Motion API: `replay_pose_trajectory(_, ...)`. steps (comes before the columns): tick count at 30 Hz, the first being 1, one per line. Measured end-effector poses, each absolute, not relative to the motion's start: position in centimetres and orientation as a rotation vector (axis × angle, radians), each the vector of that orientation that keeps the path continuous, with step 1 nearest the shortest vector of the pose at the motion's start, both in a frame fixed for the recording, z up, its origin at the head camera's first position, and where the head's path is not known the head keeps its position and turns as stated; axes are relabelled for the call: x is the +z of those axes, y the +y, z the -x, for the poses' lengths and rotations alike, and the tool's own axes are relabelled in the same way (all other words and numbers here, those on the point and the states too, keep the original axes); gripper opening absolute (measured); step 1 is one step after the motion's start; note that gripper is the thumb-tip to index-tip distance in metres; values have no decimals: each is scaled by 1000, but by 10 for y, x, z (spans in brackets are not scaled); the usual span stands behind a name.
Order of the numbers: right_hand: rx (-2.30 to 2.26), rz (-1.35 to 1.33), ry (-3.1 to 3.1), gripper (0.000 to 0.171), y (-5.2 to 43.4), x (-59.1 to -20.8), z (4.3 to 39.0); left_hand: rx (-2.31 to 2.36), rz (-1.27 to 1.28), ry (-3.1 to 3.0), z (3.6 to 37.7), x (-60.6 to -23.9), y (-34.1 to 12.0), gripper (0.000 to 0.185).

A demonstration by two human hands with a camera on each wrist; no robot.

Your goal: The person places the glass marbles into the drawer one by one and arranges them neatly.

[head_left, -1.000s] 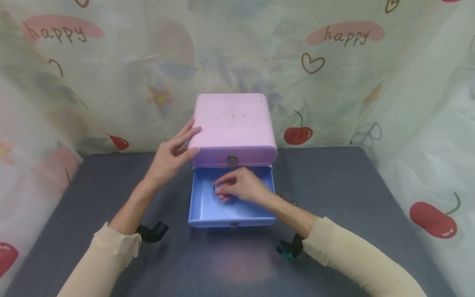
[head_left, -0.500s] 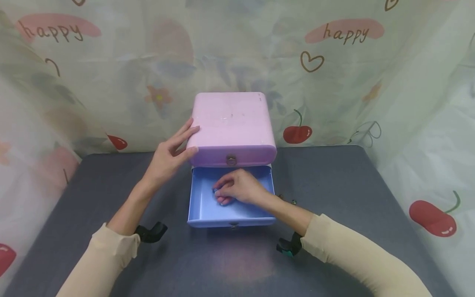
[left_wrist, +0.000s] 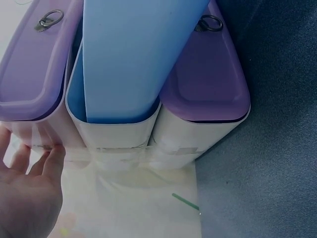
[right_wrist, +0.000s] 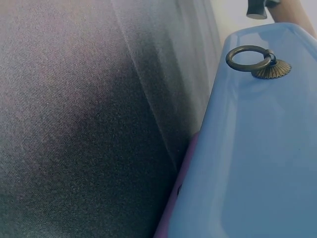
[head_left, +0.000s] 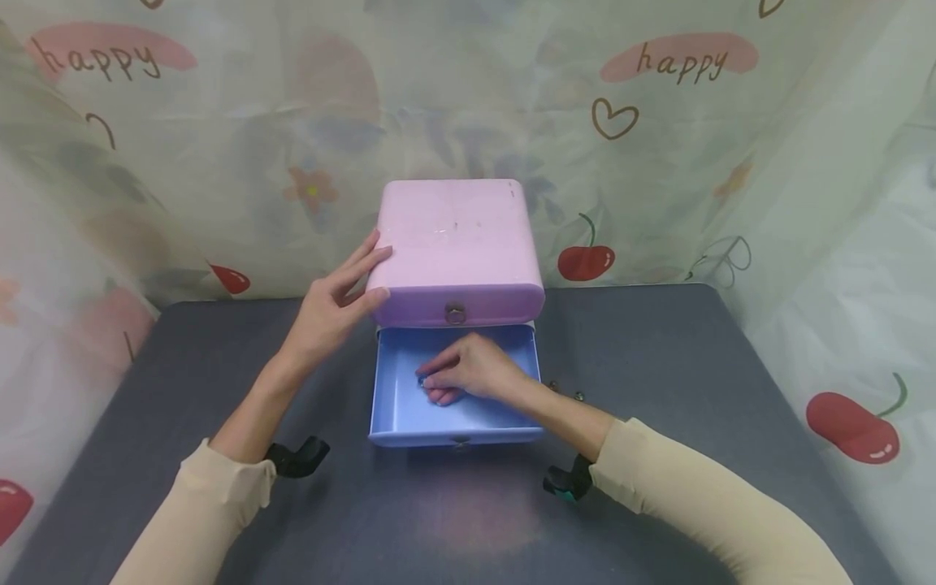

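A small drawer cabinet (head_left: 457,231) with a pink top stands at the table's back edge. Its blue middle drawer (head_left: 395,406) is pulled out, between two purple drawers, of which the upper purple drawer (head_left: 497,305) is closed. My left hand (head_left: 325,313) rests against the cabinet's upper left side, fingers extended and thumb near the front corner; in the left wrist view my left hand (left_wrist: 29,196) touches the pale side. Inside the blue drawer, my right hand (head_left: 475,370) pinches a tiny shiny blue object (head_left: 422,380), too small to identify. The right wrist view does not show that hand.
Two small shiny objects, one brownish (head_left: 553,386) and one greenish (head_left: 579,396), lie on the dark table right of the drawer, beside my right forearm. A ring pull (right_wrist: 247,58) sticks out from the drawer front. A patterned curtain (head_left: 468,97) hangs behind.
My right hand stays in the drawer with the tiny blue object, shifting slightly lower and to the left. My left hand keeps its place on the cabinet. The head view tilts a little.
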State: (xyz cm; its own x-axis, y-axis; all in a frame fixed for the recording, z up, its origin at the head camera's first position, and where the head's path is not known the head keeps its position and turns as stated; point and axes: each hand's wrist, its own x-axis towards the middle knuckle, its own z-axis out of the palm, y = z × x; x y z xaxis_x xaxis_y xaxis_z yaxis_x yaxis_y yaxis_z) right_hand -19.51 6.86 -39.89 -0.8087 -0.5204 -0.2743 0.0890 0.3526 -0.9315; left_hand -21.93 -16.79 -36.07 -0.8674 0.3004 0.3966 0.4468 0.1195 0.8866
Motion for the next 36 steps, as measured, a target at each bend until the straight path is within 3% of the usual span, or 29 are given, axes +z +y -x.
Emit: replay_pose_trajectory(36, -1698, 497, 2052, 23, 104, -361, 181, -1858, 752, -2262, 218, -360, -167, 49)
